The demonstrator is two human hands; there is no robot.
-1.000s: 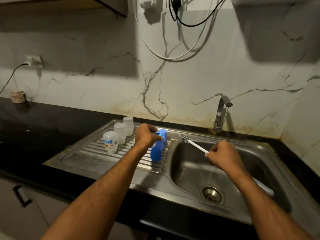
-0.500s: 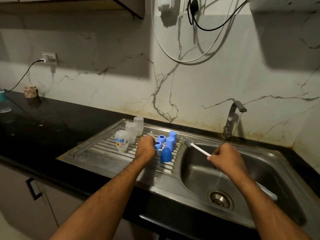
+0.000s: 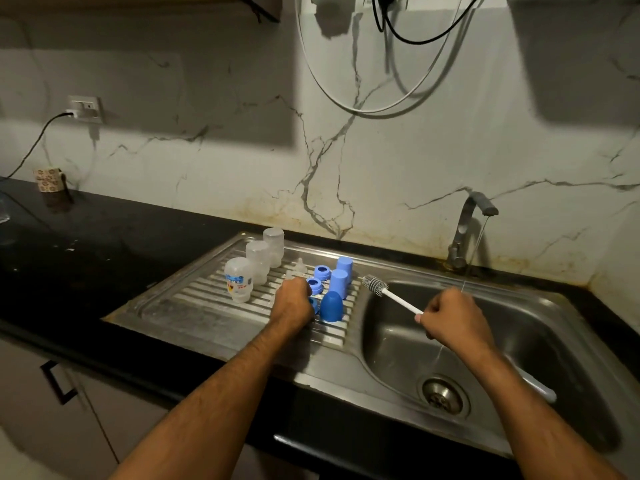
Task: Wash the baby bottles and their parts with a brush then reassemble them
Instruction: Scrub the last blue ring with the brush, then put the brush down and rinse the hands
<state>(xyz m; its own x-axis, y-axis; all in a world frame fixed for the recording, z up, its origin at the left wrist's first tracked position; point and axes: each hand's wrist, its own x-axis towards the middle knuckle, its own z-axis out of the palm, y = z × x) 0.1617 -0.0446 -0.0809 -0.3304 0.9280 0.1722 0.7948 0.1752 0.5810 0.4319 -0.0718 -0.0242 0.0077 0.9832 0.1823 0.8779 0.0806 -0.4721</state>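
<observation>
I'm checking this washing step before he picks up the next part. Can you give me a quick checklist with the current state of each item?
1. Brush gripped by right hand: ok.
2. Water running from tap: ok, thin stream.
3. Left hand has hold of a part: cannot tell, its fingers are hidden.
4. Three clear bottles standing on the drainboard: ok.
5. Blue caps upright: ok.
6. Sink basin drain unblocked: ok.

Open sink basin (image 3: 519, 341) right. Drainboard (image 3: 194, 306) back crowded: bottles (image 3: 258, 266), blue caps (image 3: 337, 284). Bare ridges front-left.
</observation>
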